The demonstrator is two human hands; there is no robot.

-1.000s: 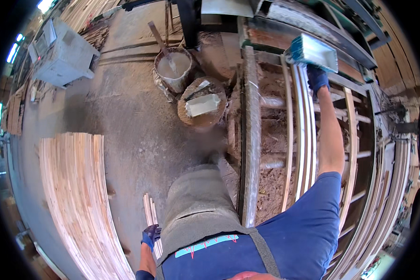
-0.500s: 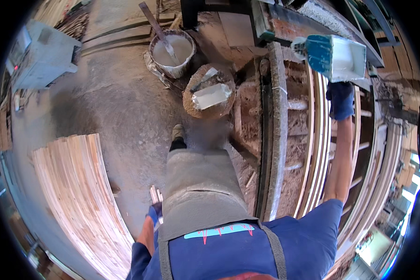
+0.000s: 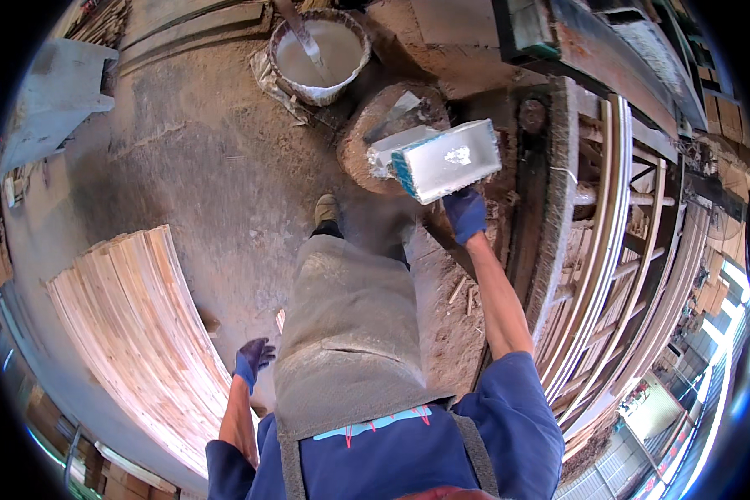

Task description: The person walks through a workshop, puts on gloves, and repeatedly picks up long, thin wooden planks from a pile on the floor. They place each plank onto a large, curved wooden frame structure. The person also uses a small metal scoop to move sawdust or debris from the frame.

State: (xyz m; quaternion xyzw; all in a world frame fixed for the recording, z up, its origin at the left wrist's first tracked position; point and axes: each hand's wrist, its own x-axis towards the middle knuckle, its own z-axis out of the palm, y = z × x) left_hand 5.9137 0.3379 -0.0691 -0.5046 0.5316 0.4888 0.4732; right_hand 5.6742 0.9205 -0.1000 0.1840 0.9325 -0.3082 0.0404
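Observation:
My right hand (image 3: 465,213), in a blue glove, grips a box-shaped container (image 3: 454,162) with white-coated walls and a teal side. It is held over the right part of a round wooden stump (image 3: 362,125). Partly hidden behind the container, a white flat-topped piece (image 3: 400,142) lies on the stump. My left hand (image 3: 254,360), also gloved, is low at my side with fingers apart and nothing in it. Close to it is a large stack of pale wooden strips (image 3: 142,333). The ends of a few short strips (image 3: 281,321) show beside my apron.
A bucket (image 3: 287,75) of whitish liquid with a brush-like tool (image 3: 308,46) in it stands beyond the stump. On my right, a metal rack (image 3: 558,192) carries long wooden strips (image 3: 612,208). A grey machine (image 3: 54,100) stands at the far left.
My right hand has brought the container leftward from above the rack to the stump, tilting it differently. My left hand has moved away from the short strips and its fingers have spread.

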